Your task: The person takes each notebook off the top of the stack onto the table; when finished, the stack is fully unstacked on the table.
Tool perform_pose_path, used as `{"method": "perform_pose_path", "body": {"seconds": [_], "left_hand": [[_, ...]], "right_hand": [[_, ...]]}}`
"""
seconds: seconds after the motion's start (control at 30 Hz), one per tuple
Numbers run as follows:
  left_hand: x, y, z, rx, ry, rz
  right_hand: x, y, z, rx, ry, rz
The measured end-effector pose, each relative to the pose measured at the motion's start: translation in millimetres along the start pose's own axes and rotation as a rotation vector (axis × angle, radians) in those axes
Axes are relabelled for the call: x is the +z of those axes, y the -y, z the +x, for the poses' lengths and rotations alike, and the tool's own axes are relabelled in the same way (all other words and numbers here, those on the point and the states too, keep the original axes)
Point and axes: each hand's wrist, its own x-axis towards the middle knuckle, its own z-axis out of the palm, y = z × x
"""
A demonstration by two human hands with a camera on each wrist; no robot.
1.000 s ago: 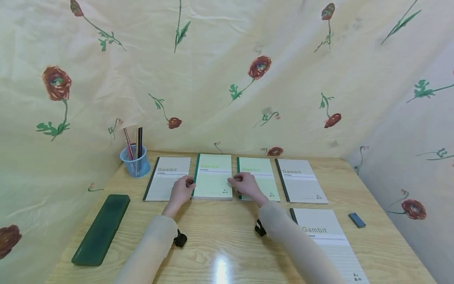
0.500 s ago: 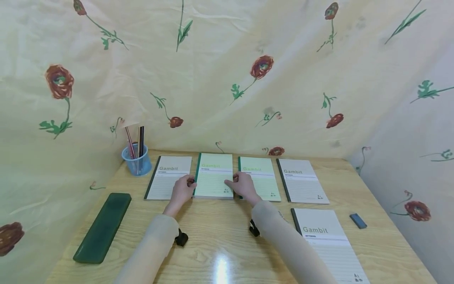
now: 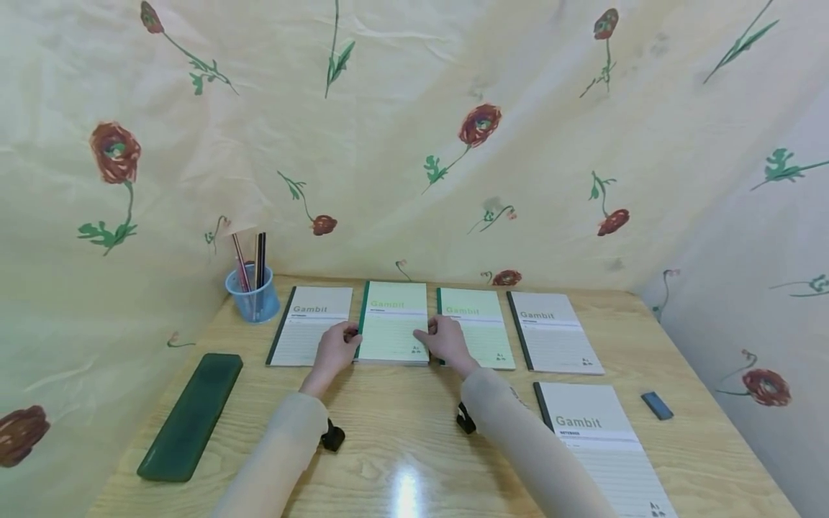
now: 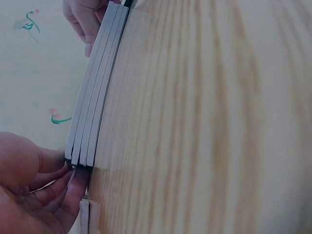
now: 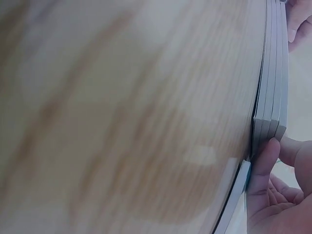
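Observation:
A stack of several notebooks (image 3: 393,327), topped by a pale green "Gambit" cover with a green spine, lies at the back middle of the table. My left hand (image 3: 334,349) holds its left side, fingers against the spine edge and thumb at the top. On the opposite side my right hand (image 3: 448,341) grips the right edge, its thumb over the cover. The left wrist view shows the stacked page edges (image 4: 96,92) in line, fingers bent at the near corner. From the right wrist, a finger presses the stack's side (image 5: 270,87) near the corner.
Grey notebooks stand left (image 3: 311,324) and right (image 3: 555,331) in the row, with a green one (image 3: 487,338) beside my right hand. Another notebook (image 3: 599,435) lies front right, near a small blue block (image 3: 657,405). A pen cup (image 3: 255,302) and dark green case (image 3: 191,417) are left.
My right hand has shifted slightly left, from over the neighbouring green notebook to the stack's right edge, thumb now on its cover. My left hand has stayed at the spine.

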Motion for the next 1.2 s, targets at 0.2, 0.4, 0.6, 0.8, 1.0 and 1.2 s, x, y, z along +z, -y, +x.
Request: {"method": "perform_pose_path", "body": {"seconds": [0.2,0.4,0.6,0.8,1.0,1.2], "left_hand": [[1.3,1.3,-0.9,0.019,-0.022,0.002],[1.5,-0.7,-1.2,-0.006,-0.008,-0.008],[0.5,-1.9,-1.4,-0.015,-0.006,-0.002],[-0.2,-2.0,-2.9,-0.014,-0.007,0.010],[-0.6,-3.0,-5.2,-0.005,-0.010,0.006],[-0.3,-3.1,-3.4,0.015,-0.007,0.010]], "right_hand": [[2.5,-1.6,-1.3,-0.015,-0.027,-0.035],[1.5,1.0,-3.4,-0.004,-0.044,-0.053],[-4.2,-0.9,-2.1,0.026,-0.047,-0.036],[-16.1,-5.5,-6.4,0.085,0.005,0.099],[-35.1,-10.8,-15.2,0.152,0.047,0.228],[-56.9,-18.9,-26.0,0.193,0.031,0.292]]}}
